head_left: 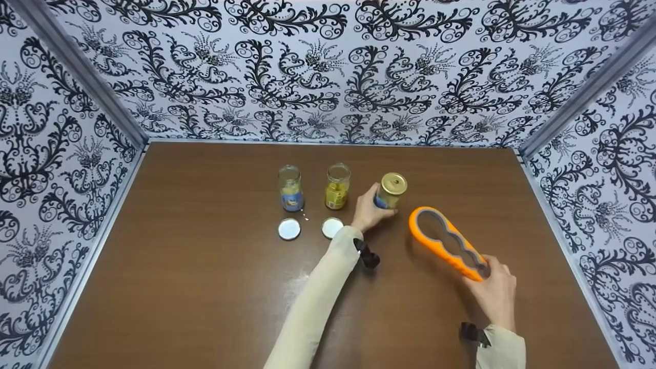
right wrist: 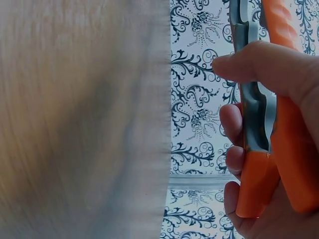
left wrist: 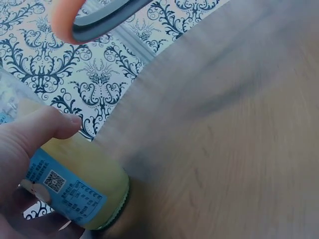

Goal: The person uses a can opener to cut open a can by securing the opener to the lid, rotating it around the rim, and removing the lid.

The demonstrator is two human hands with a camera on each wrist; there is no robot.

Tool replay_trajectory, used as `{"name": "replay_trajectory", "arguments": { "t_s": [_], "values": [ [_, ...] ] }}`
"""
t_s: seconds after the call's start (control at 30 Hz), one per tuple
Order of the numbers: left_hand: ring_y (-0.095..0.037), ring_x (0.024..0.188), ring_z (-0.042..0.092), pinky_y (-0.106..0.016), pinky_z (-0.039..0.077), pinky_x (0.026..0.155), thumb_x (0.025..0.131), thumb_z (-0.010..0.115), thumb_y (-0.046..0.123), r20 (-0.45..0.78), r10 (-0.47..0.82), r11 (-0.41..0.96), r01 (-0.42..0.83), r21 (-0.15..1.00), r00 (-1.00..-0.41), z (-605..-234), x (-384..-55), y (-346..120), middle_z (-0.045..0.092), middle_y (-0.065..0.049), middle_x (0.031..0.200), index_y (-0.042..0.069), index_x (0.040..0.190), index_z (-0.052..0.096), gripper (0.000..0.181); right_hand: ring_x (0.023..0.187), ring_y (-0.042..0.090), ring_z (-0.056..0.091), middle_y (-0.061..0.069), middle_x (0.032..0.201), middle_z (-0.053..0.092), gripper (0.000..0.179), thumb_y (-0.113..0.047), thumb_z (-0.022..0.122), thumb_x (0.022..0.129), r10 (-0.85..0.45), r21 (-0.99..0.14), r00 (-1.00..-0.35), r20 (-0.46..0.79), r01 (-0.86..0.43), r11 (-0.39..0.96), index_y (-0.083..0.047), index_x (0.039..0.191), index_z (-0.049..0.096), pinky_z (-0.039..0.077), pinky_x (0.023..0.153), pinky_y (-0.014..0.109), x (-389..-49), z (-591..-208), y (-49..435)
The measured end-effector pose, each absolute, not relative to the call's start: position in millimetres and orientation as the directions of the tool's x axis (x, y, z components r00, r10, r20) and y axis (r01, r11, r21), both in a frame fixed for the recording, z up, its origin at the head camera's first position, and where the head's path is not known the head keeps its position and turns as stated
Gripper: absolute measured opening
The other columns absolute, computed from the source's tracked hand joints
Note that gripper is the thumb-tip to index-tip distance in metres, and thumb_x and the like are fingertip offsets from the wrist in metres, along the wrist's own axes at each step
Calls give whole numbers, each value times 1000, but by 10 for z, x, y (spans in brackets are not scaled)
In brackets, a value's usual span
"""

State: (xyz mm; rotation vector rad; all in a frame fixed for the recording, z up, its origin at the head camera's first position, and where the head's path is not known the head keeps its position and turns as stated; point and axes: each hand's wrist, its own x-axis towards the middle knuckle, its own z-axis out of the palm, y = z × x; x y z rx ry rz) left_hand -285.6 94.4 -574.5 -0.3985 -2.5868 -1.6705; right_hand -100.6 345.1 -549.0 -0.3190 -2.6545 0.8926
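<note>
My left hand (head_left: 370, 211) grips a glass jar (head_left: 392, 188) with a gold lid and a blue label. The left wrist view shows the jar (left wrist: 94, 174) with pale yellow contents, thumb across its side and fingers behind. My right hand (head_left: 496, 289) holds one end of an orange jar opener (head_left: 446, 245) with grey scalloped inner edges, its wide end pointing toward the jar but apart from it. Up close in the right wrist view, fingers curl around the opener's orange handle (right wrist: 294, 149).
Two lidless glass jars stand left of the held one: a blue-labelled jar (head_left: 291, 192) and a yellow-labelled jar (head_left: 336, 189). Before them lie a white lid (head_left: 289, 229) and another lid (head_left: 332, 227), partly beside my left sleeve. Patterned walls (head_left: 318, 72) border the brown table (head_left: 205, 287).
</note>
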Motion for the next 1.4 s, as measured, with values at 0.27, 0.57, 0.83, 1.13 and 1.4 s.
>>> {"name": "replay_trajectory", "arguments": {
  "t_s": [0.27,0.57,0.83,1.13,1.4],
  "values": [
    [-22,99,61,-31,47,87,68,88,14,181,264,434,284,855,-947,-5708,-2747,785,66,-7,109,9,119,58,59,88,43,52,27,96,61,47,0,79,68,315,-637,-918,241,95,765,8,111,61,36,76,51,-1013,-5350,3403],
    [-21,98,61,-30,47,87,68,88,15,198,338,432,339,836,-920,-5656,-2558,655,67,-6,108,10,121,57,62,81,38,51,24,88,63,46,7,79,63,248,-633,-903,350,-33,773,8,106,63,33,71,46,-1112,-5118,3301],
    [-17,96,61,-27,47,85,68,88,21,210,359,431,361,827,-909,-5613,-2420,573,67,-2,107,13,119,59,60,79,38,53,21,83,66,49,9,83,57,120,-603,-882,456,-207,771,10,102,63,32,71,45,-1259,-5023,3085],
    [-18,100,62,-26,46,89,66,89,21,242,383,416,400,816,-892,-5562,-2277,490,69,-8,107,5,116,62,59,79,36,52,18,83,66,52,9,85,53,-10,-537,-875,485,-307,785,9,101,63,30,72,46,-1423,-4918,2873],
    [-30,115,57,-32,42,99,65,90,17,238,387,394,393,831,-891,-5555,-2134,462,58,-21,126,-3,129,56,76,79,35,51,17,85,65,59,11,85,48,-96,-497,-866,491,-369,785,8,102,63,31,75,47,-1506,-4818,2698]
  ]
}}
